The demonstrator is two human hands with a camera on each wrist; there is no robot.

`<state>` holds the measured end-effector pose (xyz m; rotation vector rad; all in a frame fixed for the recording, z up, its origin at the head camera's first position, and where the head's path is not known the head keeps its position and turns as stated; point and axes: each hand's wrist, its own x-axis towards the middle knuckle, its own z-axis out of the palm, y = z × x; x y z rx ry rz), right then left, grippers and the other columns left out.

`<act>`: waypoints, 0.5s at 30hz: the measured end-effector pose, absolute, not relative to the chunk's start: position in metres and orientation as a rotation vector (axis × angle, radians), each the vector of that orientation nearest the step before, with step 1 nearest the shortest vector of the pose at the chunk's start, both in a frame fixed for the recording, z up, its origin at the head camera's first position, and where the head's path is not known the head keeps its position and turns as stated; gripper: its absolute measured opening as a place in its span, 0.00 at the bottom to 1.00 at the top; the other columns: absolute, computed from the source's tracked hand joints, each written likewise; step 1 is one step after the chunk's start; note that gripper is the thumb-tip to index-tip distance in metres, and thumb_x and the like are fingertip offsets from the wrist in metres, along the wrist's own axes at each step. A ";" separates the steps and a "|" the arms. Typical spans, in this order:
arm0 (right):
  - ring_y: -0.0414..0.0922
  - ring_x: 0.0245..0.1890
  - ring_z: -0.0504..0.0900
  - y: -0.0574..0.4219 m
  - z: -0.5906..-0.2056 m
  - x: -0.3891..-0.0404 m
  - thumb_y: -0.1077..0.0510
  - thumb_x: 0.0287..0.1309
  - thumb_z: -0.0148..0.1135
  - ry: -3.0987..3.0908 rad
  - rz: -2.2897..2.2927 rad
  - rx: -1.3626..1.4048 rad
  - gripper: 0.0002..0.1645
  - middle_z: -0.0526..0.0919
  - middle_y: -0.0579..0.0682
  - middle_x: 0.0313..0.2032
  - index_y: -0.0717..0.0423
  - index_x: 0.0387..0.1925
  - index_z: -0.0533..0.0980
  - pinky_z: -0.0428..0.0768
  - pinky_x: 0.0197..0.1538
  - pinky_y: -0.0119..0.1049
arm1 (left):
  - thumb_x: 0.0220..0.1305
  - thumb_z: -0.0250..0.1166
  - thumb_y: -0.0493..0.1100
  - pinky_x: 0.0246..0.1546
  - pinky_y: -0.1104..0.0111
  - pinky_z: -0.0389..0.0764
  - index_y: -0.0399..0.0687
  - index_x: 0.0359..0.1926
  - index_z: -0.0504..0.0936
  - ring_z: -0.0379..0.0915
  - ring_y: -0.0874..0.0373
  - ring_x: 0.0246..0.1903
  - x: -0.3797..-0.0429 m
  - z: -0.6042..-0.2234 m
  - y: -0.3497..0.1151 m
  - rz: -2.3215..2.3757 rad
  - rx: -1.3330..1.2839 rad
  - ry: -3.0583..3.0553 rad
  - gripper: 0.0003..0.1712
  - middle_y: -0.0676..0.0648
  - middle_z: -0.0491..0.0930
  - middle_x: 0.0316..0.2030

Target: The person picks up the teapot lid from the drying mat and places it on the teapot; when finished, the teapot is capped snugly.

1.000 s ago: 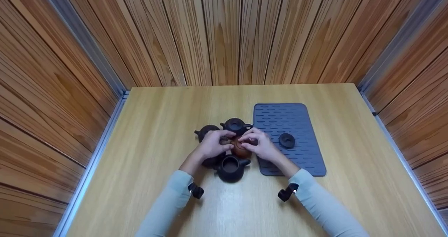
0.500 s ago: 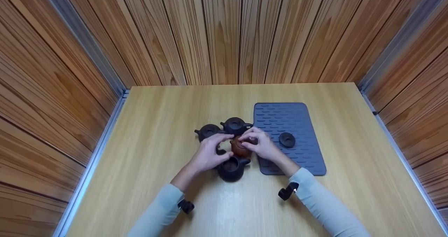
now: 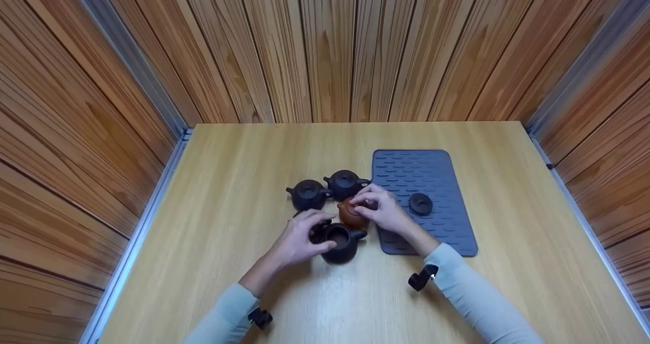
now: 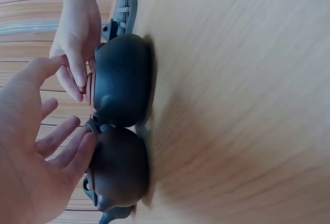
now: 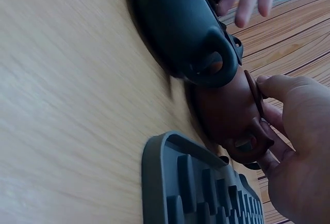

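Observation:
In the head view, my right hand (image 3: 383,211) is at the top of a reddish-brown teapot (image 3: 350,217); thumb and fingers pinch its lid (image 5: 254,94), which sits at the mouth. Right in front stands a lidless black teapot (image 3: 341,255), its opening facing up. My left hand (image 3: 299,238) hovers at that pot's left side, fingers loosely bent and thumb apart, holding nothing. Beneath it another dark teapot (image 4: 121,167) is mostly hidden in the head view; in the left wrist view my fingertips overlap its lid.
Two more dark teapots, one at the left (image 3: 309,195) and one at the back (image 3: 344,185), stand close behind, lids on. A grey ridged mat (image 3: 416,168) lies to the right, with a round black lid (image 3: 421,204) on it. Wooden panels (image 3: 330,54) rise beyond the table.
My left hand has left the reddish-brown teapot, drawing back toward the front left over the hidden dark teapot. The right hand stays at the reddish-brown teapot's lid.

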<state>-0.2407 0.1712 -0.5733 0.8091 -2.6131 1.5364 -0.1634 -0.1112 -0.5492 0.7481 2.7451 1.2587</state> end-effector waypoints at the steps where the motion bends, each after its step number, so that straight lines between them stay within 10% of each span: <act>1: 0.51 0.50 0.85 0.172 -0.573 -0.241 0.62 0.70 0.78 -2.607 1.524 0.820 0.08 0.90 0.60 0.51 0.56 0.48 0.94 0.80 0.53 0.36 | 0.66 0.83 0.49 0.71 0.44 0.84 0.50 0.71 0.86 0.83 0.44 0.67 -0.163 -0.550 -0.111 1.246 0.754 2.753 0.34 0.43 0.88 0.65; 15: 0.58 0.61 0.87 0.183 -0.561 -0.239 0.59 0.75 0.75 -2.690 1.490 0.916 0.13 0.91 0.58 0.57 0.54 0.57 0.92 0.84 0.66 0.56 | 0.63 0.86 0.48 0.69 0.48 0.87 0.49 0.69 0.87 0.88 0.43 0.66 -0.150 -0.557 -0.107 1.060 0.877 2.889 0.34 0.41 0.90 0.65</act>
